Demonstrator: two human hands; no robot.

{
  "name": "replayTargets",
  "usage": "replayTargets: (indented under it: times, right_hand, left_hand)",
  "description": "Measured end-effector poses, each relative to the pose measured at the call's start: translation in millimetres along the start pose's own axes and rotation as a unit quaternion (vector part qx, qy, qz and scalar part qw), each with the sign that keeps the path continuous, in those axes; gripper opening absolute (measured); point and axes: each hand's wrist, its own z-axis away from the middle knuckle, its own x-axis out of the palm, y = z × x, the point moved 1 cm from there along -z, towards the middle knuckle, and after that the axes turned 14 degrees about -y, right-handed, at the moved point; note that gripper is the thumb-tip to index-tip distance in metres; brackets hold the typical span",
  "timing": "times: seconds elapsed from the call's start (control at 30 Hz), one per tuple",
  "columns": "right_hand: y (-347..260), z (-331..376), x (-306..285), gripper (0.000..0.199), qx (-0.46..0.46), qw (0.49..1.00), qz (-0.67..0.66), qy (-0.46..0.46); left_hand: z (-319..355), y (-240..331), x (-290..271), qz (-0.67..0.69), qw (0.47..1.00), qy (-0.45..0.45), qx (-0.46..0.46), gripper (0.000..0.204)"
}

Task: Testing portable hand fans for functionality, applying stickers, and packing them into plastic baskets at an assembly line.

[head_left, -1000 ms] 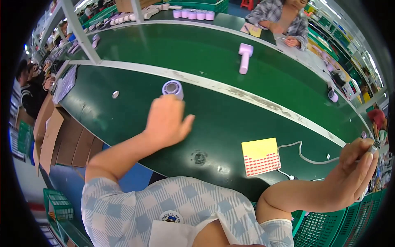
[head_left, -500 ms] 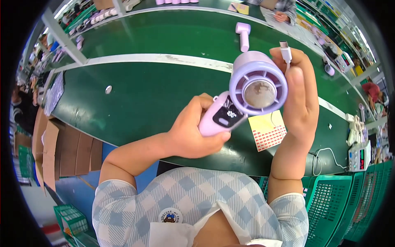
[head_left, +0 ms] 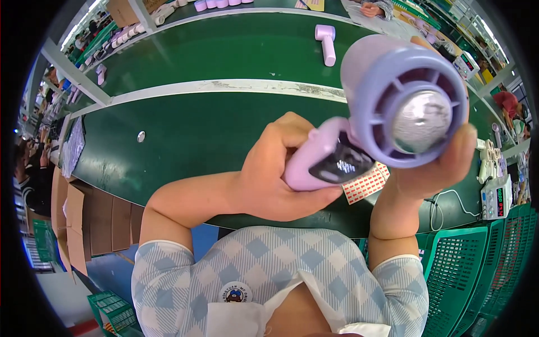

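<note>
A lilac handheld fan (head_left: 362,84) is held up close, its round ringed head tilted toward me with a silvery disc in the middle. My left hand (head_left: 281,174) is wrapped round its pink handle, which has a lit black display panel. My right hand (head_left: 432,174) cups the fan head from behind and the right. Its thumb lies along the lower right rim and one fingertip shows above; the other fingers are hidden. The cable plug seen earlier in that hand is out of sight. Below the fan lies a sheet of red-marked stickers (head_left: 365,186) on the green table (head_left: 196,135).
Another lilac fan (head_left: 327,45) lies beyond the white divider strip (head_left: 224,86). A small silvery disc (head_left: 141,136) lies left. At right stand a metering device (head_left: 495,199), a white cable (head_left: 449,194) and green crates (head_left: 457,269). Cardboard boxes (head_left: 101,219) are at left; a co-worker's hand (head_left: 371,9) shows far off.
The fan has moved up, right and closer, looking larger. My right hand has shifted behind its head, and the white cable plug it held is no longer visible.
</note>
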Motion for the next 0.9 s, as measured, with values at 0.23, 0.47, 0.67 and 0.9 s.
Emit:
replayTargets:
  times: [0.23, 0.47, 0.67, 0.9]
  right_hand:
    - [3.6, -5.7, 0.6, 0.06, -0.044, 0.998, 0.011, 0.035]
    - [3.2, -3.9, 6.1, 0.046, -0.117, 0.991, 0.026, 0.053]
    - [-5.6, -6.8, 18.1, 0.048, 0.106, 0.991, -0.066, -0.04]
    - [-27.2, 3.2, 2.0, 0.043, 0.072, 0.997, 0.025, 0.028]
  left_hand:
    - [-12.9, 2.6, -17.9, -0.112, 0.985, -0.127, 0.022, 0.06]
    - [-10.8, 8.8, -12.2, 0.204, 0.956, -0.119, -0.172, 0.065]
    - [-38.9, 50.7, -39.2, 0.626, 0.751, 0.012, -0.212, 0.063]
    - [-7.6, 109.7, -48.4, 0.064, 0.953, 0.106, 0.278, 0.043]
